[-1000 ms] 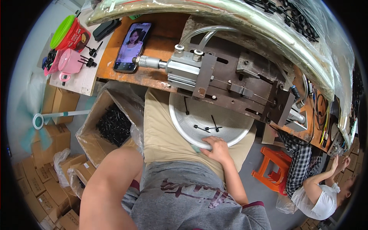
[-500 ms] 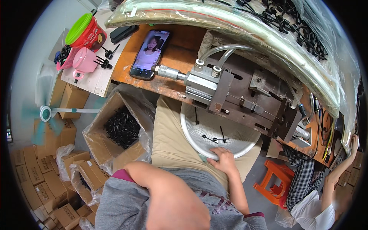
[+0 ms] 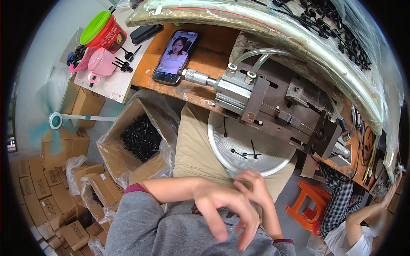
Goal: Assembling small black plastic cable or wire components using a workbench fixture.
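Note:
My left hand (image 3: 226, 207) hangs over my lap in front of the grey shirt, its fingers loosely spread and holding nothing. It crosses in front of my right wrist; whether the two touch I cannot tell. My right hand (image 3: 255, 186) is just below the near rim of a white perforated basin (image 3: 216, 149), fingers bent and thumb apart, with nothing visible in it. The basin rests on my lap, partly under the machine. Several black plastic pieces (image 3: 255, 155) with thin stems lie in it. A small greenish thing (image 3: 230, 173) shows by the rim.
A metal fixture with a pneumatic cylinder (image 3: 232, 94) sits on the wooden bench, beside a phone (image 3: 176, 57). At left stand a carton of black pieces (image 3: 141, 138) and a fan (image 3: 55, 120). An orange stool (image 3: 307, 202) and another person (image 3: 352, 230) are at right.
My left hand has swung up and right from low over my lap to my right wrist. My right hand has drawn back from the basin's rim. The view has shifted slightly.

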The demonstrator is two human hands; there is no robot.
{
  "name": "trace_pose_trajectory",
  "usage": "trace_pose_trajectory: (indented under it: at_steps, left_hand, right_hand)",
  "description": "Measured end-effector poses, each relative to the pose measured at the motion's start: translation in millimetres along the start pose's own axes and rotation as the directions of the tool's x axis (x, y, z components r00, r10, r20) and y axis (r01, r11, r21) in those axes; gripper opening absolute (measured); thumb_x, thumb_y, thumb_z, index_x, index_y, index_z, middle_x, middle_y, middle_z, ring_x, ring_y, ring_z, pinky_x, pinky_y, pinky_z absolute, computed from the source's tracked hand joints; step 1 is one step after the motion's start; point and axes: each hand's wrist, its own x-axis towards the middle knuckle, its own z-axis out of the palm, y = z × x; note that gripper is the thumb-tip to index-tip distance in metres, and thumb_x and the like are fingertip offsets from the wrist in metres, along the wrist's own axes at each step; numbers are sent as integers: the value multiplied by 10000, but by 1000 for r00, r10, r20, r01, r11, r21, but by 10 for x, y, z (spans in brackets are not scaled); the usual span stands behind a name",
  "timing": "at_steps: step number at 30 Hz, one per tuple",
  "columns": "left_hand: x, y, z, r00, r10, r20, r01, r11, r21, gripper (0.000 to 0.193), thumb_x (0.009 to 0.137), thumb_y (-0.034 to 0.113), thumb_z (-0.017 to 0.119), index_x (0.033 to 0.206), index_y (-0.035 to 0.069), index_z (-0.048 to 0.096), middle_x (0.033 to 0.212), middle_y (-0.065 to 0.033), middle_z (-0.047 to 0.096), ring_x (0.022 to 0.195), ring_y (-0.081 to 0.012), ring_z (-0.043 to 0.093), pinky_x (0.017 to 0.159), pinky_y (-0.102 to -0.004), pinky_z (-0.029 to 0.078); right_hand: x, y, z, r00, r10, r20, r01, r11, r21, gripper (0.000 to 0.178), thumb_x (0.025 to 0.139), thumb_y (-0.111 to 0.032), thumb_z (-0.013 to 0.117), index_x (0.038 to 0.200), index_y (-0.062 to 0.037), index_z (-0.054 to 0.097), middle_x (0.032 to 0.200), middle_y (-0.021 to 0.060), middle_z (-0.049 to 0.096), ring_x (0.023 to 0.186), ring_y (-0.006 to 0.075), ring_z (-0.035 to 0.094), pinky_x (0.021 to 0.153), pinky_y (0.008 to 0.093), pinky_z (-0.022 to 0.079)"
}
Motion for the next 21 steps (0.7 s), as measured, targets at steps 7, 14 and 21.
trace_pose_trajectory:
  at_steps: [7, 14, 21]
  left_hand:
    - [-47, -133, -226, 961, -140, -238, 178, 974, 144, 368, 791, 266, 658, 998, -38, 643, 984, -130, 655, 877, -253, 614, 779, -346, 460]
    - [-30, -383, -255, 939, -201, -278, 286, 907, 310, 277, 839, 252, 643, 989, 19, 639, 936, -63, 664, 858, -172, 620, 731, -317, 476]
    - [-191, -681, -247, 880, -312, -358, 422, 860, 288, 266, 856, 265, 641, 983, 31, 641, 915, -70, 674, 852, -172, 620, 727, -312, 472]
  right_hand:
    - [-107, -959, 30, 903, -155, 402, -18, 919, 395, 372, 915, -277, 611, 1166, -9, 552, 1034, 122, 619, 958, 218, 608, 840, 305, 490]
    - [-131, -1166, -12, 888, -98, 450, 54, 992, 111, 552, 927, -413, 562, 1231, 38, 467, 867, 179, 606, 838, 237, 622, 707, 300, 477]
    - [-190, -1272, -79, 812, -62, 580, -27, 989, 144, 732, 956, -504, 427, 1425, 29, 246, 1167, 343, 495, 1103, 411, 522, 973, 405, 386]
